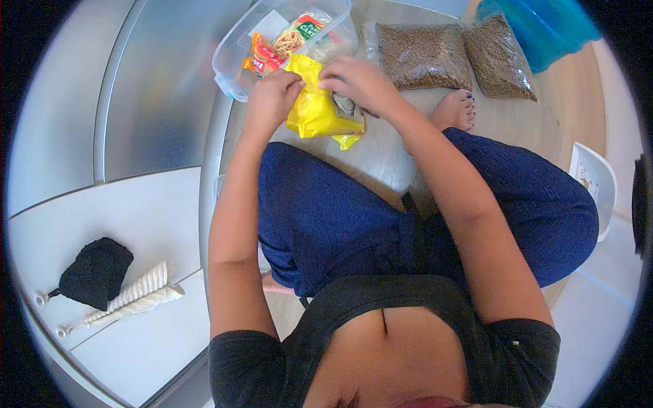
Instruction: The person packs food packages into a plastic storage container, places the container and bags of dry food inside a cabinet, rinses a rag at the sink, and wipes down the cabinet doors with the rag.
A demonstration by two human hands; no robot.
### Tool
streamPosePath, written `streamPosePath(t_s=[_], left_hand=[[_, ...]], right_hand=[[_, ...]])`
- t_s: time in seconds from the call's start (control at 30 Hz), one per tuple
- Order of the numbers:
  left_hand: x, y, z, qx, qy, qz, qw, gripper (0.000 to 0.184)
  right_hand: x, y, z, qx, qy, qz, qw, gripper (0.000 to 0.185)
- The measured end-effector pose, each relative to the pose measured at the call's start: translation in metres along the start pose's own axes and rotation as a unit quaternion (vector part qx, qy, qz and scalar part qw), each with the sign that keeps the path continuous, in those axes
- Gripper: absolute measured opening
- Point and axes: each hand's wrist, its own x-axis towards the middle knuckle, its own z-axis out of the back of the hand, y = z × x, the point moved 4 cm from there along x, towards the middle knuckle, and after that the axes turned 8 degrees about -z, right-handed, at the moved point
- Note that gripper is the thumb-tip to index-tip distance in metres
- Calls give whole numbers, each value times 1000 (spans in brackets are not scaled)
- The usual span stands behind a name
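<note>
A yellow plastic pack [314, 115] stands between my hands, just in front of the clear plastic box. My left hand [275, 95] is closed, its fingertips pinching the pack's upper left edge. My right hand [357, 83] pinches the upper right edge of the same pack. Below my right hand a greyish patch shows; I cannot tell whether it belongs to the pack. The clear box [228, 51] holds a noodle packet with a green and red label [303, 35] and an orange-red packet [265, 54].
Two clear bags of brown pellets, a larger one [422, 58] and a smaller one [500, 58], lie beyond my bare foot [457, 110]. A teal plastic tub [547, 30] is behind them. A white container [605, 183] stands at right. Black cloth [98, 272] and cream cloth [139, 292] hang at left.
</note>
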Motion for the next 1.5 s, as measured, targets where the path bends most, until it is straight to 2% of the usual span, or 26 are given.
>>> streamPosePath(t_s=[0.07,0.1,0.17,0.2,0.27,0.3,0.37,0.4,0.47,0.5,0.53,0.6,0.67,0.83,0.9,0.93,1.0,1.07,1.17,1.27,1.33,1.47,1.5], left_hand=[[-4,15,-6,-34,-10,49,998,20],[-4,18,-9,-35,-8,49,998,20],[-7,30,-14,-110,1,143,984,21],[-7,30,-15,-110,3,143,984,21],[-8,31,-20,-205,-3,203,957,20],[-8,31,-21,-206,-3,204,957,20],[-8,30,-25,-271,-18,219,937,16],[-9,33,-27,-272,-20,219,937,16],[-9,34,-27,-265,-78,139,951,16],[-8,33,-26,-265,-78,139,951,16],[-6,25,-16,-143,-133,60,979,16],[-4,14,-6,-16,-183,-20,983,15],[-5,14,-9,-118,-138,40,983,17],[-9,27,-19,-131,-132,116,976,17],[-8,32,-24,-141,-132,142,971,16],[-7,35,-28,-186,-123,160,962,16],[-5,35,-29,-231,-113,179,950,16],[-5,37,-31,-332,-61,279,899,16],[-2,37,-31,-291,-73,240,923,15],[-1,34,-36,-309,-75,241,917,16],[0,32,-40,-298,-91,232,921,17],[4,28,-46,-255,-129,202,937,20],[5,24,-46,-256,-130,201,937,20]], right_hand=[[-20,-30,8,77,-68,-161,981,31],[-31,-38,11,77,-69,-163,981,31],[-52,-55,4,135,31,-289,947,39],[-52,-48,9,135,31,-290,947,39],[-43,-30,22,275,69,-312,907,34],[-37,-24,23,274,70,-313,907,34],[-18,1,35,354,-82,-94,927,32],[-14,6,31,352,-81,-93,928,32],[-9,22,22,268,-44,-8,962,32],[-13,18,3,121,-53,-6,991,34],[-20,24,-1,121,-53,-5,991,34],[-42,37,-10,-48,-102,-36,993,35],[-50,37,-24,-36,-104,-32,993,33],[-50,38,-27,22,-138,16,990,26],[-43,47,-26,-10,-150,52,987,24],[-39,55,-25,-39,-160,86,983,21],[-21,59,-24,-46,-160,66,984,20],[-11,58,-19,-51,-161,48,984,19],[-8,52,-20,-107,-118,42,986,18],[-14,47,-17,-146,-109,31,983,17],[-15,46,-12,-179,-60,4,982,16],[-14,46,0,-206,-28,-18,978,14],[-14,44,1,-212,-14,-56,975,14]])
